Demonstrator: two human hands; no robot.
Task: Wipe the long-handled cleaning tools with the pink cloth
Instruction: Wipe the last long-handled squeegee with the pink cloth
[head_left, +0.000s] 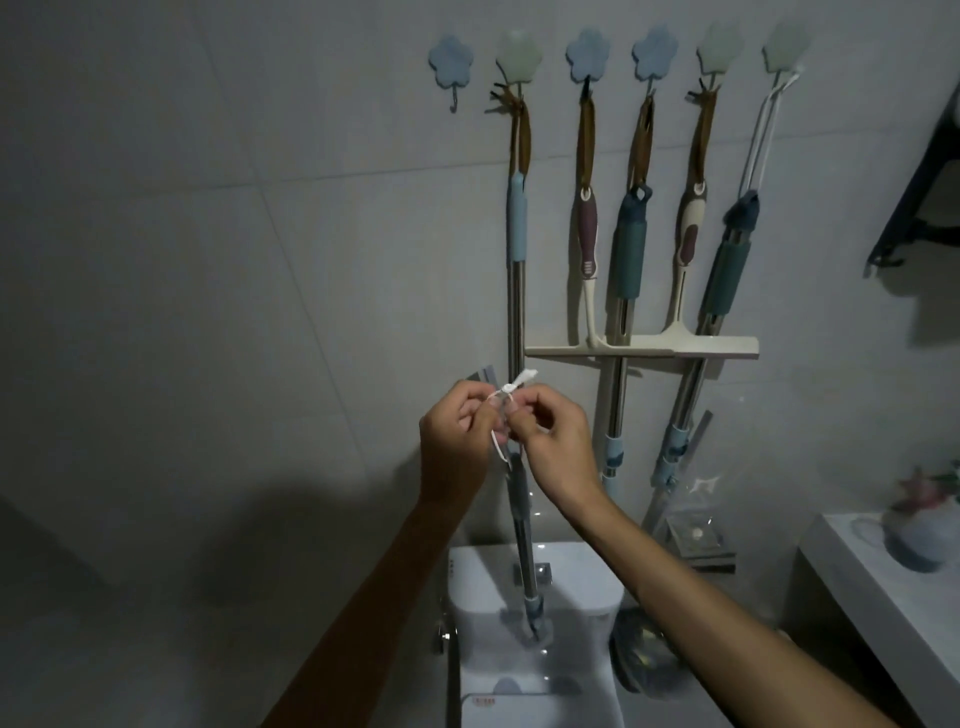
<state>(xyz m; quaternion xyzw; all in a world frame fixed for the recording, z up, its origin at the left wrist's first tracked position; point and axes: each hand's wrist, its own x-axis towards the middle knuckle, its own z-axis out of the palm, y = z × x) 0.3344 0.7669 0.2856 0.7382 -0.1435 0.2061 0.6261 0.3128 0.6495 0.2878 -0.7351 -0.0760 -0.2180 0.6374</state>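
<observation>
While both hands met at the middle of the view, the left hand (457, 431) and the right hand (550, 436) each pinched a white hanging cord (506, 395) between curled fingertips, its knotted end sticking up toward 1 o'clock. From that cord a long-handled tool (522, 525) with a metal shaft hung straight down toward 6 o'clock, its lower end just above the white toilet tank (571, 577); whether it touched the tank could not be told.

At 12 o'clock a row of flower-shaped wall hooks (587, 54) ran across the tiled wall (208, 234). The hook at far left (451, 60) carried nothing. The others held hanging tools: a pale blue-gripped pole (517, 218) directly above the hands, two cream squeegees (691, 345) whose blades overlapped at about 1 o'clock, and two teal-gripped poles (628, 249) behind them. The rightmost pole (724, 265) hung by a white cord like the one in the fingers.

At 4 o'clock a small vase with flowers (919, 525) stood on a pale ledge (857, 587). The pink cloth could not be made out anywhere in the dim picture.
</observation>
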